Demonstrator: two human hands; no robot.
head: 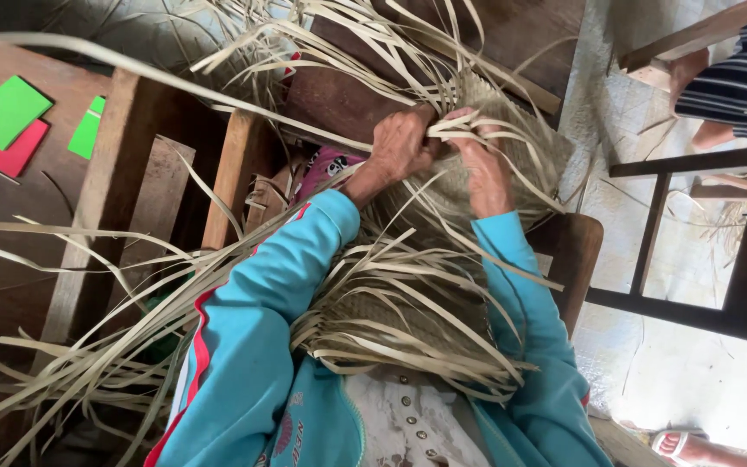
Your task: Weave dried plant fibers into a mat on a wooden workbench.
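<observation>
Both hands work a pale woven palm-leaf mat [477,186] lying over the lap. The left hand [401,145] pinches loose pale leaf strips [373,285]; the right hand [486,173] presses the weave, its fingertips hidden under strips, so its grip cannot be told.

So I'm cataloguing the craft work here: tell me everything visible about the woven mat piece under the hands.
The woven mat is a pale tan panel of flat, dried leaf-like strips, plaited tightly where finished. Long loose strips fan out from its edges toward the person's lap and off to the left. It lies tilted over a dark wooden board. The left hand and right hand both press on its near edge, fingers pinching strips.
</observation>
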